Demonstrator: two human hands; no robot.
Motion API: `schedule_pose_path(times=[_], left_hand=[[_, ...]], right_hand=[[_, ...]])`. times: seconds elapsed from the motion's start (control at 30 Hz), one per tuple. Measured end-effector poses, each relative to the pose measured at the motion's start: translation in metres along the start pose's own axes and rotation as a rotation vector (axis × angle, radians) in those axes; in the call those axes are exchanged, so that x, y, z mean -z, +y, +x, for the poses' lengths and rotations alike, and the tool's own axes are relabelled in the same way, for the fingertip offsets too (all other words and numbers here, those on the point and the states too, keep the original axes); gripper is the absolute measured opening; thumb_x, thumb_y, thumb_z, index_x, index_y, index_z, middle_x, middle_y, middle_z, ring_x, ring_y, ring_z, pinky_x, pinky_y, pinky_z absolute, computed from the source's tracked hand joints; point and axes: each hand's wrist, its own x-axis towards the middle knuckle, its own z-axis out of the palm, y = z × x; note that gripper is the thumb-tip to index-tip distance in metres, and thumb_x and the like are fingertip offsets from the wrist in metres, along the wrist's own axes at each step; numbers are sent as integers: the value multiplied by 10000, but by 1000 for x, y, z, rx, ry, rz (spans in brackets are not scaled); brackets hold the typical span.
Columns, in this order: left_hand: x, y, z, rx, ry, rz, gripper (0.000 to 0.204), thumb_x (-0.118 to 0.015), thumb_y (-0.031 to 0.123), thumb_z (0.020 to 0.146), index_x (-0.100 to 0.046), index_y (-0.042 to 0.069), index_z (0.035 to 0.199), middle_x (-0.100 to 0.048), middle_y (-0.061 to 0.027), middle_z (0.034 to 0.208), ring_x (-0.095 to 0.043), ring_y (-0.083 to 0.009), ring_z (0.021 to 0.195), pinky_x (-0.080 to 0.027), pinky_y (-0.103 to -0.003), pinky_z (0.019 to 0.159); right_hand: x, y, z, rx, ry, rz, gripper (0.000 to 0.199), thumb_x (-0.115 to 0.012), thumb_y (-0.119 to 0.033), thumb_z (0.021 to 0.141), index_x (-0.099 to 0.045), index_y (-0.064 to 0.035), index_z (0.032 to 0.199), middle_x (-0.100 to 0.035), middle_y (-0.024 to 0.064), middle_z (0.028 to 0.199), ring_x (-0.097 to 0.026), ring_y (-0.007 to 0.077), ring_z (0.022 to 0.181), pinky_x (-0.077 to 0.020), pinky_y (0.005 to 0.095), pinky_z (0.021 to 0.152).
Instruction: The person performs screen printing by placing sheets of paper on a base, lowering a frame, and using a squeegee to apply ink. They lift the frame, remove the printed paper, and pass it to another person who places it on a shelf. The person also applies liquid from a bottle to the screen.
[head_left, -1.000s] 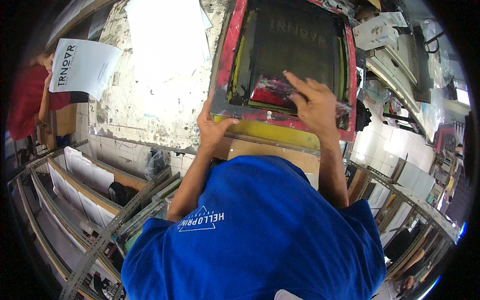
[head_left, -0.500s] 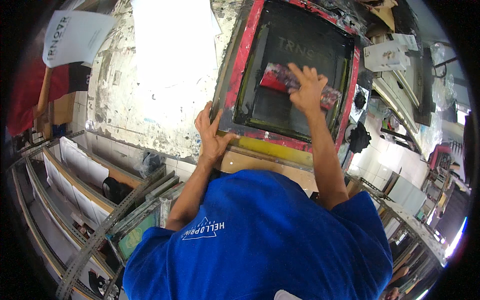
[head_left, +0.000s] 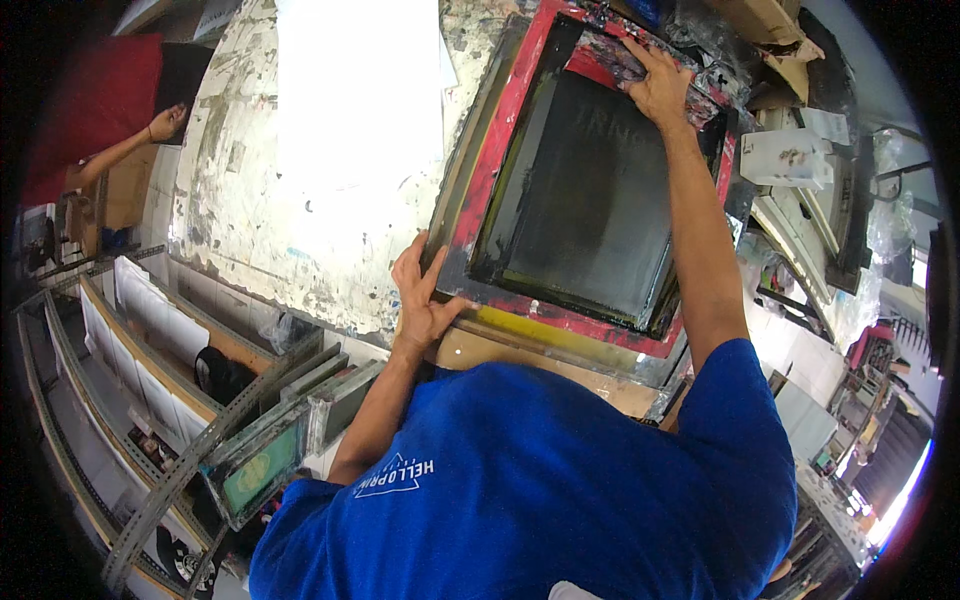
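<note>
A screen-printing frame [head_left: 490, 150] with red, paint-smeared sides lies before me, its dark mesh [head_left: 580, 210] showing faint lettering near the far end. My right hand [head_left: 662, 92] grips a red, ink-stained squeegee [head_left: 592, 62] at the far end of the mesh, inside the frame. At the near left corner of the frame rests my left hand [head_left: 425, 300]. Its fingers are spread, the thumb on the near side and the other fingers along the left side. Below the frame's near edge a yellowish strip [head_left: 520, 328] and a brown board [head_left: 480, 350] show.
White paper [head_left: 360, 100] lies on the paint-spotted table [head_left: 235, 230] to the left. Beyond it is a co-worker's hand [head_left: 168, 122]. A metal rack [head_left: 175, 455] and stacked screens [head_left: 262, 470] stand at lower left. A white container [head_left: 785, 158] sits at right.
My right hand has pushed the squeegee from the middle of the mesh to its far end. My left hand stays at the corner. The co-worker's printed sheet has gone from view.
</note>
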Motion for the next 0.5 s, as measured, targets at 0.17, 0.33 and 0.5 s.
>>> schedule_pose_path(times=[0.17,0.33,0.5], left_hand=[[3,3,1,-5,2,2,971,-941,392,534,-611,35,1375,-469,-225,1481,-433,-396,1333,-308,-504,1108],[5,7,-5,97,-45,-56,965,-944,377,543,-608,21,1375,-542,-191,1334,-451,-355,1266,-327,-477,1082],[-1,10,-10,91,71,-156,974,-949,335,560,-581,6,1400,-573,-184,1264,-455,-340,1240,-333,-448,1080]], right_hand=[[17,-3,22,4,-126,84,569,-752,-190,785,-663,-304,1335,-728,106,1109,-647,342,1084,-438,518,907],[29,-25,-13,-4,-109,110,547,-724,-160,812,-659,-336,1326,-716,109,975,-683,342,931,-499,490,797],[65,-77,-73,-1,-2,79,551,-703,-114,811,-656,-342,1311,-663,130,846,-680,358,767,-537,482,679]])
